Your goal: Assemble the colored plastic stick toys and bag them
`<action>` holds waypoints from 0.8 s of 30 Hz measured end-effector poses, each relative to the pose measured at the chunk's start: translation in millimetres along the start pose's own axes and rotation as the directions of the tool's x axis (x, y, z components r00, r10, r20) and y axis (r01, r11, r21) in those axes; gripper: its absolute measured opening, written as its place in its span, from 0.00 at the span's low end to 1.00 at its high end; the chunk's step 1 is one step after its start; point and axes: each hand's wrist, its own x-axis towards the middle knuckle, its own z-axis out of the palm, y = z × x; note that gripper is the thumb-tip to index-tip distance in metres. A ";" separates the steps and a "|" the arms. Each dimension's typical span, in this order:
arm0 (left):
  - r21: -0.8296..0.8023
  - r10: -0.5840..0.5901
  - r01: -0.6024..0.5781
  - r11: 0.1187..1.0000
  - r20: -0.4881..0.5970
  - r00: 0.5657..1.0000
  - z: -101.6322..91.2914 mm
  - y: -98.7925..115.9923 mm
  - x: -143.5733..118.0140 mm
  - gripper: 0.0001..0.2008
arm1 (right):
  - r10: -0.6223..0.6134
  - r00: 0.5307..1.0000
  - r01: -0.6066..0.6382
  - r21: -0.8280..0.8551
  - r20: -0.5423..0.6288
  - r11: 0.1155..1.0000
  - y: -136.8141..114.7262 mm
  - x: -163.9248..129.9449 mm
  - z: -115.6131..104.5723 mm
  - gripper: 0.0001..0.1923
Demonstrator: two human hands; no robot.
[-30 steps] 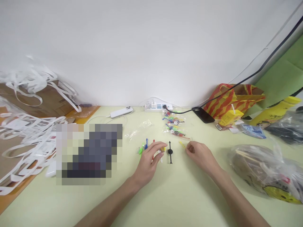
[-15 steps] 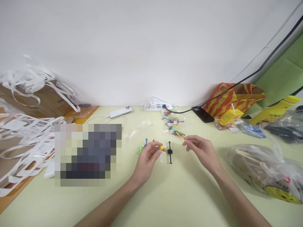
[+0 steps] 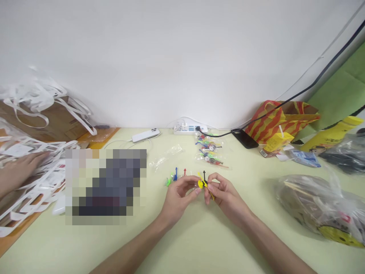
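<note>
Hands at work on small plastic arrow pieces, with places given from the white power strip point(image 3: 190, 129) at the wall. Directly on the near side of the strip, the left hand point(image 3: 180, 195) pinches a yellow disc point(image 3: 200, 184) between thumb and fingertips. Just right of it, and likewise nearer the viewer than the strip, the right hand point(image 3: 228, 192) grips a slim yellow arrow point(image 3: 212, 196) between thumb and fingers. The arrow slants across the disc; whether the two are joined cannot be told. A black arrow point(image 3: 204, 173), partly covered by the right hand, points toward the strip. On the near side of the strip and slightly to its left are a blue arrow point(image 3: 176, 173), a red arrow point(image 3: 185, 172) and a green piece point(image 3: 171, 177), all beyond the left hand. Between the strip and the right hand lie bagged pieces point(image 3: 210, 156) in mixed colours; a clear wrapper point(image 3: 166, 156) lies on the strip's near left. A white phone point(image 3: 146, 135) rests to the left of the strip, a black phone point(image 3: 245, 139) to its right. Far left of the strip, another person's hand point(image 3: 24, 167) reaches over white straps point(image 3: 37, 190).
</note>
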 end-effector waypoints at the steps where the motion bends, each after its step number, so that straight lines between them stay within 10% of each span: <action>1: 0.001 -0.009 0.009 1.000 -0.005 1.000 -0.1 -0.4 -0.5 0.11 | 0.002 1.000 -0.002 0.027 -0.005 1.000 1.8 -0.6 2.8 0.15; 15: 0.078 0.085 -0.087 0.993 0.027 0.996 -4.2 -3.6 -4.3 0.10 | 0.059 0.998 -0.055 0.151 -0.022 0.987 7.6 -7.2 22.2 0.13; 24: 0.335 0.253 -0.252 0.908 0.041 0.967 -9.3 -4.2 -5.8 0.09 | 0.188 0.972 -0.213 0.191 0.143 0.958 10.5 -11.9 25.3 0.29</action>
